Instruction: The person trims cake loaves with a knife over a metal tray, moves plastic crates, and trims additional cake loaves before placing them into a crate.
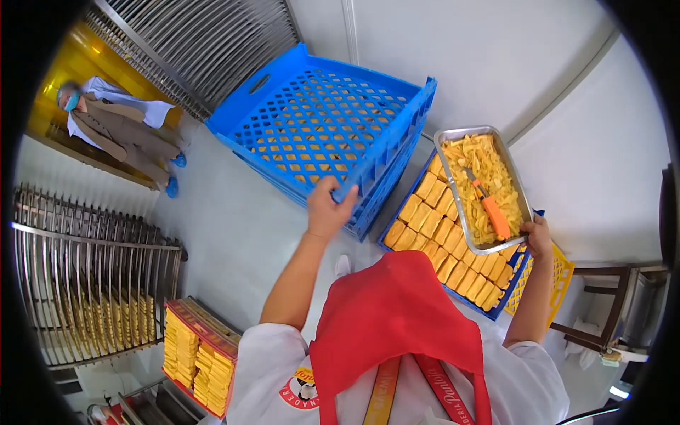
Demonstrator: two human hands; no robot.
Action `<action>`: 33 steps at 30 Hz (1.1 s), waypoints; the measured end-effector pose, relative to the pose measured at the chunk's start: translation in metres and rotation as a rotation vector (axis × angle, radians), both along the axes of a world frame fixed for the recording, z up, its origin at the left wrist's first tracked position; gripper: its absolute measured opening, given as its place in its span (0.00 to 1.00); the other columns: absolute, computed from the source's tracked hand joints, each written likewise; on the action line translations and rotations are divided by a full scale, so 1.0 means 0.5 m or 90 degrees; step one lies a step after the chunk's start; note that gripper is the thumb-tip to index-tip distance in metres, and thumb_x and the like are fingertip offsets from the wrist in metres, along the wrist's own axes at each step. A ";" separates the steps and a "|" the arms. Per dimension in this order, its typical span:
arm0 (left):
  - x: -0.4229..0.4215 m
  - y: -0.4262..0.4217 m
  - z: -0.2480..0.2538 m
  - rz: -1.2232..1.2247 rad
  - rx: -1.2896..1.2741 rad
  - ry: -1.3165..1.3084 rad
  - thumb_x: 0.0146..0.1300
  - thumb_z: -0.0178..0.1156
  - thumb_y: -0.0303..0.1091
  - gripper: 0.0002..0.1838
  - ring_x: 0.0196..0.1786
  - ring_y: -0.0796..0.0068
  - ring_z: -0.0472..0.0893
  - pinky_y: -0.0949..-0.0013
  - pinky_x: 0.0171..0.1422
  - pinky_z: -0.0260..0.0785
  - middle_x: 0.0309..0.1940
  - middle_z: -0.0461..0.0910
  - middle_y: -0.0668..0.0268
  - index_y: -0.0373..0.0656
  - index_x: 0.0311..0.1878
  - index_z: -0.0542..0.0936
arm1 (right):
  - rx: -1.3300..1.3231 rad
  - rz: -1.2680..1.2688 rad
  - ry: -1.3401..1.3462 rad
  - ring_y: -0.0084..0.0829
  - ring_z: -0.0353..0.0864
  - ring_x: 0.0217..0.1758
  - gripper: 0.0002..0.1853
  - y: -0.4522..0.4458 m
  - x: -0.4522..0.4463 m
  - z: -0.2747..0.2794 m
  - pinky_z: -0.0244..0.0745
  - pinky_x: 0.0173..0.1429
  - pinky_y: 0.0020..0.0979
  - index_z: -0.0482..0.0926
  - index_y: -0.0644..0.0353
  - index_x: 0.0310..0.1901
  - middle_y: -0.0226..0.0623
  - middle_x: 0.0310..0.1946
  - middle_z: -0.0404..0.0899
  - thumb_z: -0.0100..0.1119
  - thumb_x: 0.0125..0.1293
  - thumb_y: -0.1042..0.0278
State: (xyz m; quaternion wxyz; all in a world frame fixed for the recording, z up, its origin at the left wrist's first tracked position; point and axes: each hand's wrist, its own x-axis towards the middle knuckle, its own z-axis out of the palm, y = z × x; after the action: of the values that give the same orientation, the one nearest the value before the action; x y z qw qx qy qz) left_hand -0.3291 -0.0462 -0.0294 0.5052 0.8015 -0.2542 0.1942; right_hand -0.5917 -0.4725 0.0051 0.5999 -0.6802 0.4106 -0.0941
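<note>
My left hand (330,209) is closed on the near corner of the top blue plastic crate (297,117), which has a lattice floor and sits on a stack of similar crates. Golden baked pieces show through its holes. My right hand (538,237) grips the lower right corner of a shallow metal tray (520,185). Yellow pastry-like scraps (478,159) fill the tray, with an orange-handled tool (496,216) lying on them; its working end is partly buried. Below the tray, rows of golden rectangular pastries (443,230) lie in another blue crate (489,310), partly hidden by the tray.
A yellow crate (559,283) stands beyond the pastry crate at right. Metal racks (92,283) line the left side, near a red box (173,379) of packed yellow pieces. A masked person (117,131) stands at upper left. White walls (489,57) bound the far side.
</note>
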 end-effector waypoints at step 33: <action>0.146 0.042 0.238 -0.086 -0.054 0.208 0.55 0.74 0.35 0.17 0.29 0.83 0.72 0.72 0.30 0.65 0.24 0.78 0.67 0.40 0.28 0.73 | -0.067 0.441 0.123 0.37 0.85 0.30 0.12 0.437 0.754 -0.292 0.82 0.27 0.35 0.80 0.68 0.45 0.43 0.28 0.82 0.56 0.62 0.73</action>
State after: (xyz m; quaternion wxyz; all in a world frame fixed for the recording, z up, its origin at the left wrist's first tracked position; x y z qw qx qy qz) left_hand -0.2560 -0.0251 0.0894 0.5850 0.7816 -0.2134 0.0372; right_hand -0.2147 -0.2539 -0.1410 0.5188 -0.8145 0.2053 0.1588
